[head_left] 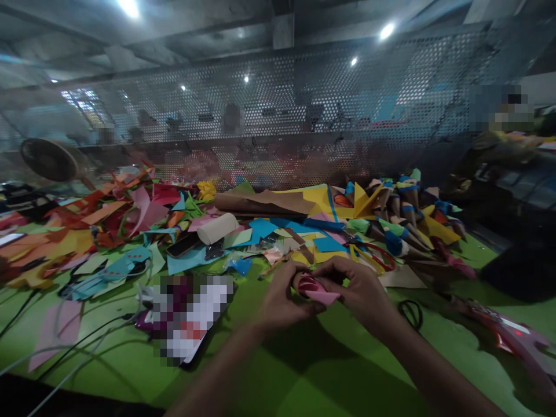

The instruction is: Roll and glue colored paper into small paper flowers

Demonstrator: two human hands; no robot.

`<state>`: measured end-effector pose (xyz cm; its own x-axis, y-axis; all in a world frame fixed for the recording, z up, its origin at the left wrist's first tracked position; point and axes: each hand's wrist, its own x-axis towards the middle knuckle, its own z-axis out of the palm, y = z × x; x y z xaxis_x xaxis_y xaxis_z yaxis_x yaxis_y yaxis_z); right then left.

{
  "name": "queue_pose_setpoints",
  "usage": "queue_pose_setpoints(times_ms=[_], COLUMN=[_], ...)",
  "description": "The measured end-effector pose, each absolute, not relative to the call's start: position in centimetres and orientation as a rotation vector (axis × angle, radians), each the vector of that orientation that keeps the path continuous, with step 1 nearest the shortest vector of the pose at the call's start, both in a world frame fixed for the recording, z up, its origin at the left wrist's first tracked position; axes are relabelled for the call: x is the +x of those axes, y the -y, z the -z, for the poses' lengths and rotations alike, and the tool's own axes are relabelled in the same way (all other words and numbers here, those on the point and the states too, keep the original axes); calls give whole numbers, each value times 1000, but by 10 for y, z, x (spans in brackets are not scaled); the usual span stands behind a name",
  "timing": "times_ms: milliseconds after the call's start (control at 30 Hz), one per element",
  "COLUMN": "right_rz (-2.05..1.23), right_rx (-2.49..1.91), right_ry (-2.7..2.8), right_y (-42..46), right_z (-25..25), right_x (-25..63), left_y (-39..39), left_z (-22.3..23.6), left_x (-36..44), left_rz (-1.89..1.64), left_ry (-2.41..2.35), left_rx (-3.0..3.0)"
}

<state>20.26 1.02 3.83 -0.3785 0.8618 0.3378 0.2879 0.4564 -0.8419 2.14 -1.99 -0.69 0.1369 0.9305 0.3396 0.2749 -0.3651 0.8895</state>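
Just above the green table (321,382), both hands hold a piece of pink paper (324,296) curled into a small roll or cone, with darker reddish folds inside. My left hand (282,304) wraps its fingers and thumb around the left side of the roll. From the other side, my right hand (360,289) pinches the paper near its loose pink flap. The right fingertips are partly hidden behind the paper. Right of my hands lies a pink hot glue gun (508,330) with a small red light. A dark looped cord (410,314) rests between it and my right hand.
A phone (212,313) and cables (73,344) lie at left. Coloured paper scraps (108,223), a cardboard tube (217,227) and brown paper cones (410,211) crowd the back. Red-handled scissors (384,255) lie beyond my right hand. A fan (50,159) stands far left; a person (499,156) is at right.
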Motion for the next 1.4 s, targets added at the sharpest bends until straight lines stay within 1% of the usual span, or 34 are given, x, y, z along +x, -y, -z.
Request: queue_pose_setpoints(times_ms=[133,300,400,733,900,1100,1167,1400], right_rz=[-928,-688,-607,-566,-409,-187,-200,-433], right_rx=[-944,-848,-815,-750,-697,-676,-673,-671], right_ry=[1869,1901,1952,2049,2103,2192,2183,2095], right_y=[-10,-7,-6,-7,-4,-3,-4,-6], right_z=[-38,-35,-33,-33,-34,-31,-29,-29], right_x=[201,198,198,200,198,198,198,196], left_y=[22,21,20,20,17,17,18,20], left_z=[0,0,2,-2,3,0,-2,-4], left_x=[19,17,17,18,17,19,20,22], left_rz=[-1217,-1235,-1227,-1211,-1258,-1290,-1286,-1255], left_ry=[-1091,-1031,-1034,-1101,-1004,-1053,-1023,-893], left_rx=[1598,1559,1536,1556,1552,1468,1404,1260])
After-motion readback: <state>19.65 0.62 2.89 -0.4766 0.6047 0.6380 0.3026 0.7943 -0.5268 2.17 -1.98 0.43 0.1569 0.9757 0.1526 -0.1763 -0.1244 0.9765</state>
